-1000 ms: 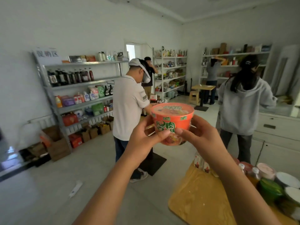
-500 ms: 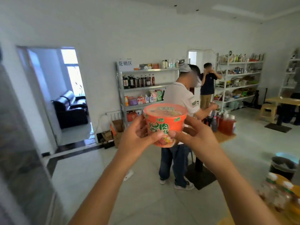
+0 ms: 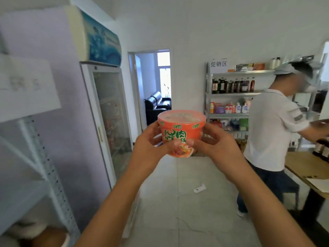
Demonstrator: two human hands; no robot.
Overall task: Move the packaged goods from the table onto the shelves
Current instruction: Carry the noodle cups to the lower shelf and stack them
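An orange instant-noodle bowl (image 3: 181,129) with green lettering and a clear lid is held upright at chest height in the middle of the view. My left hand (image 3: 151,145) grips its left side, thumb across the front. My right hand (image 3: 217,145) grips its right side, thumb also on the front. A white metal shelf unit (image 3: 37,154) with a paper sign stands close by at the left edge, blurred.
A glass-door drinks fridge (image 3: 108,118) stands left of an open doorway (image 3: 153,86). A stocked metal shelf (image 3: 229,93) lines the back wall. A person in a white shirt (image 3: 274,132) stands at a wooden table (image 3: 308,168) on the right. A small white object (image 3: 200,188) lies on the floor.
The view has swung left: the fridge and the near white shelf unit have come into sight, the other person has shifted to the right edge. Both hands keep the same hold on the bowl.
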